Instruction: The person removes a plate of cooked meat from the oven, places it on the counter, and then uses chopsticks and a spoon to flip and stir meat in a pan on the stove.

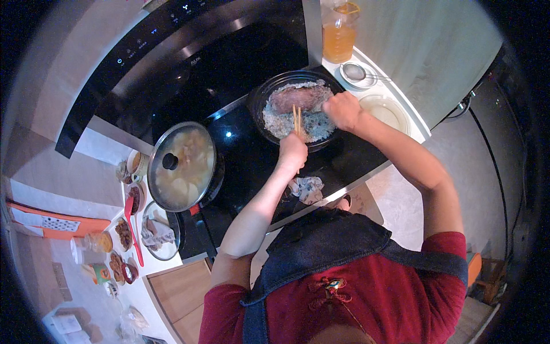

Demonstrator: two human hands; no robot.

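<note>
A black pan (262, 131) sits on the dark glass cooktop before me. It holds whitish, coarse grains (279, 124), with a brownish-pink oblong piece of food (296, 99) lying on them towards the far side. My left hand (294, 150) grips a pair of wooden chopsticks (296, 118) over the pan's near side, their tips pointing at the food. At the pan's right rim is my right hand (343, 111), its fingers curled in. Whether it pinches something is hidden. Below the pan, a crumpled patterned cloth or paper (307, 189) lies on the cooktop (245, 167).
Left of the pan stands a pot with a glass lid (182, 167), its handle towards me. Beyond it are a red spatula (134, 232), a glass-lidded dish (160, 234) and several small bowls. A strainer (354, 72), a clear bowl (386, 114) and an oil bottle (339, 41) stand right.
</note>
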